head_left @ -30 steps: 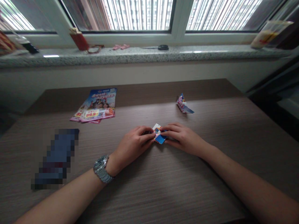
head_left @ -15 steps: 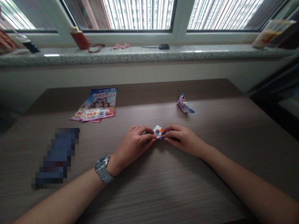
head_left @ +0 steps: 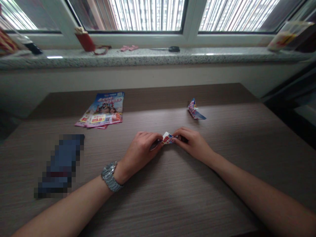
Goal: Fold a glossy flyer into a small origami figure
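A small folded piece of printed paper, white with red and blue print, is pinched between my two hands just above the table. My left hand, below a metal wristwatch, grips its left end with thumb and fingers. At its right end, my right hand holds it between thumb and forefinger. The fingertips cover both ends of the paper. Beyond my right hand stands a folded paper figure in blue and pink print, apart from both hands.
Several printed flyers lie in a stack at the back left of the wooden table. Nearer, a blurred-out dark flat object rests beside my left forearm. Scissors and a red container are on the stone windowsill.
The folded paper now shows a face with red print toward me. My fingers have shifted on its ends, and my right hand has risen slightly. The paper figure and flyers stay put.
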Demonstrator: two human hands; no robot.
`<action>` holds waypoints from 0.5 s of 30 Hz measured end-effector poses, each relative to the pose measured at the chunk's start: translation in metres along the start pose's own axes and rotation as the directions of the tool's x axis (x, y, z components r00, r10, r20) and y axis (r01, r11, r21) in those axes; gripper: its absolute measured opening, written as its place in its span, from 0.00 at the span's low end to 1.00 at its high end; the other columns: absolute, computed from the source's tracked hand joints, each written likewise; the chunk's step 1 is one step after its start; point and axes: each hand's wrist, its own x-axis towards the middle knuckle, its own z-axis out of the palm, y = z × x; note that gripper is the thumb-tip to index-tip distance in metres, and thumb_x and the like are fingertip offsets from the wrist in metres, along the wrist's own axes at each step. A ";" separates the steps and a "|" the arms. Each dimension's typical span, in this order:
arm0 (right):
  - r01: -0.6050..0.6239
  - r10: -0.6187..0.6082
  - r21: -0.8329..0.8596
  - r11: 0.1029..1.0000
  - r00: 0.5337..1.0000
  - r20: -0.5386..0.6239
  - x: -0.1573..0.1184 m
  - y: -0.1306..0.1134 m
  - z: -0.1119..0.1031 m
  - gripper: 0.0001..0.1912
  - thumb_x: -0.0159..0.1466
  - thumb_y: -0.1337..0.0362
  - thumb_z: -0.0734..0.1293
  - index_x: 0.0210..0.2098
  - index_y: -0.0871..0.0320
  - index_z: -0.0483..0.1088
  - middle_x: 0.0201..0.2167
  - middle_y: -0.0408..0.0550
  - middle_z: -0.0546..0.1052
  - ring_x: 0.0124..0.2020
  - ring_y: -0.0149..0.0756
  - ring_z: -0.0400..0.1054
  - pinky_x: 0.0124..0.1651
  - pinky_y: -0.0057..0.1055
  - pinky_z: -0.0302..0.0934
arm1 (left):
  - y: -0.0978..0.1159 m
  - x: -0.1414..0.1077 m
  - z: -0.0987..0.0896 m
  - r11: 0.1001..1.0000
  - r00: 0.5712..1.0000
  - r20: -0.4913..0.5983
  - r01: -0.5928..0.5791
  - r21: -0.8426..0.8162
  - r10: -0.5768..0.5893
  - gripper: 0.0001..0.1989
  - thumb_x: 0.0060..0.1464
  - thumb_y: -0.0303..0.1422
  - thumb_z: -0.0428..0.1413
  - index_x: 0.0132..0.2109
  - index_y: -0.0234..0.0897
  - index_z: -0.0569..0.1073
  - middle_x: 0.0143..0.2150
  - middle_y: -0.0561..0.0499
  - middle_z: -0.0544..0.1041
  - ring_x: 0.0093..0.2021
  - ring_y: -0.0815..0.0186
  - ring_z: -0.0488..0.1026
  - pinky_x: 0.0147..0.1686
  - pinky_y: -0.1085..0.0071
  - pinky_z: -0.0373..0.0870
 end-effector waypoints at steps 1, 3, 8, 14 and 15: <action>-0.005 0.005 -0.002 1.000 1.000 -0.008 0.000 0.000 0.000 0.04 0.69 0.65 0.68 0.41 0.57 0.75 0.34 0.46 0.74 0.33 0.33 0.68 0.35 0.30 0.61 | 0.000 0.000 0.000 1.000 1.000 -0.001 0.001 0.001 -0.001 0.05 0.63 0.32 0.59 0.46 0.40 0.73 0.40 0.53 0.81 0.42 0.63 0.77 0.47 0.65 0.64; -0.004 0.004 -0.007 1.000 1.000 -0.022 0.001 0.000 0.001 0.04 0.68 0.65 0.69 0.42 0.57 0.75 0.34 0.46 0.74 0.32 0.33 0.68 0.35 0.29 0.61 | 0.001 0.001 0.000 1.000 1.000 0.005 0.004 0.001 -0.004 0.04 0.63 0.31 0.59 0.45 0.40 0.73 0.40 0.53 0.81 0.41 0.63 0.77 0.47 0.65 0.64; 0.006 -0.007 -0.010 1.000 0.999 -0.040 0.001 -0.002 0.003 0.05 0.68 0.67 0.69 0.44 0.58 0.74 0.35 0.46 0.75 0.33 0.33 0.68 0.36 0.29 0.62 | 0.002 0.000 0.000 1.000 1.000 -0.012 0.009 -0.006 -0.009 0.03 0.64 0.31 0.59 0.44 0.41 0.74 0.39 0.54 0.81 0.40 0.65 0.77 0.46 0.67 0.65; -0.007 0.007 -0.007 1.000 0.999 -0.039 0.002 -0.003 0.003 0.05 0.68 0.65 0.69 0.44 0.57 0.75 0.38 0.47 0.76 0.35 0.34 0.70 0.39 0.30 0.64 | 0.001 0.000 -0.001 0.999 1.000 -0.011 -0.022 0.042 0.022 0.05 0.65 0.34 0.58 0.47 0.40 0.75 0.41 0.52 0.82 0.42 0.62 0.78 0.47 0.64 0.65; -0.009 0.009 -0.008 1.000 0.999 -0.037 0.002 -0.003 0.003 0.06 0.68 0.65 0.69 0.44 0.56 0.75 0.38 0.48 0.76 0.36 0.35 0.70 0.39 0.30 0.65 | 0.001 0.000 0.000 0.998 0.999 -0.012 -0.037 0.055 0.038 0.06 0.66 0.34 0.57 0.48 0.40 0.75 0.43 0.51 0.82 0.44 0.62 0.78 0.48 0.64 0.65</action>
